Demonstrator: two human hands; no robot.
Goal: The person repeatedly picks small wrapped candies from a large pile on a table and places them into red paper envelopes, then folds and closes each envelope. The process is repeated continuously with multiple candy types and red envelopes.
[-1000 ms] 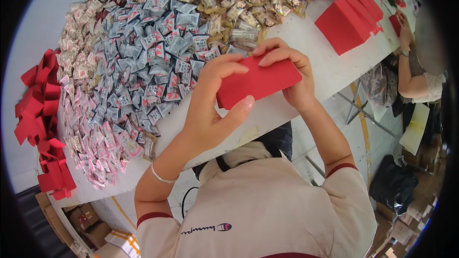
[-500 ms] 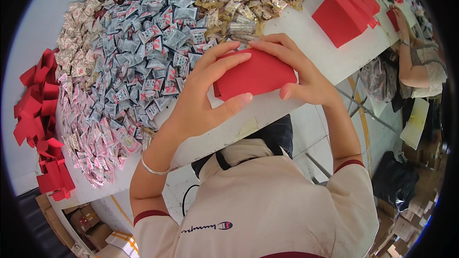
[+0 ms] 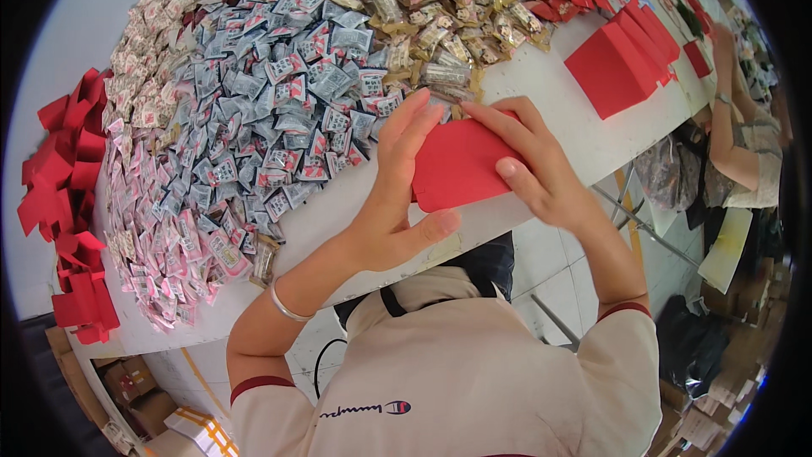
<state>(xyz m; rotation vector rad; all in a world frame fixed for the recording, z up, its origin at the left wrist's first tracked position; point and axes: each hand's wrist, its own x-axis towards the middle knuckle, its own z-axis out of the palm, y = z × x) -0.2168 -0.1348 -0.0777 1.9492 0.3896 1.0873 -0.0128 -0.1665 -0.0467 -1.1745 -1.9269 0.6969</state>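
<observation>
A small red paper box [image 3: 461, 171] is between my two hands above the near edge of the table. My left hand [image 3: 391, 195] holds its left side, fingers pointing up along it and the thumb stretched out below its near edge. My right hand [image 3: 541, 171] grips the right side, with fingers bent over the far edge and the thumb on the upper face. The underside of the box and whatever is inside are hidden. Grey-blue wrapped snack packets [image 3: 288, 85] lie in a heap just left of my hands. Clear packets with golden ends [image 3: 448, 72] are right beyond my fingertips.
Pink packets [image 3: 169, 245] and cream packets [image 3: 144, 76] form heaps farther left. Folded red boxes [image 3: 72, 178] line the far-left side of the white table [image 3: 326, 228]. More red boxes [image 3: 613, 68] stand right. A co-worker's arm [image 3: 729, 131] reaches in at far right.
The red box has come slightly nearer to me and shows more of its flat face. My right thumb has moved from the near edge onto the upper face. The view has shifted a little.
</observation>
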